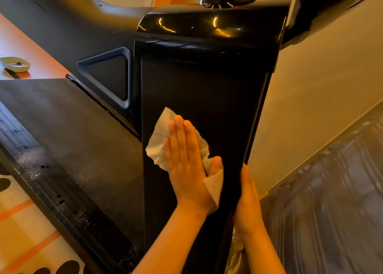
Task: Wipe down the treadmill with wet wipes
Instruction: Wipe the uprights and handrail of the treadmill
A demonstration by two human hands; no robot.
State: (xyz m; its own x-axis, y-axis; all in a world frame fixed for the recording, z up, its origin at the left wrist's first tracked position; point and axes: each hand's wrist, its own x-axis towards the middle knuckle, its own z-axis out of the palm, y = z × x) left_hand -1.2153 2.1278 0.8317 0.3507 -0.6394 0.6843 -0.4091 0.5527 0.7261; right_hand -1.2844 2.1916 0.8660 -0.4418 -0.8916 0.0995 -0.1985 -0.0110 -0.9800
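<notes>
The left hand (186,161) lies flat on the glossy black treadmill post (207,87), fingers straight and close together, and presses a white wet wipe (159,136) against it; one corner of the wipe sticks out under the thumb; the right hand (248,201) rests along the right edge of the same post, fingers straight; the treadmill belt (72,128) lies to the left; a small dish (15,64) stands beyond it on the orange floor (12,37).
</notes>
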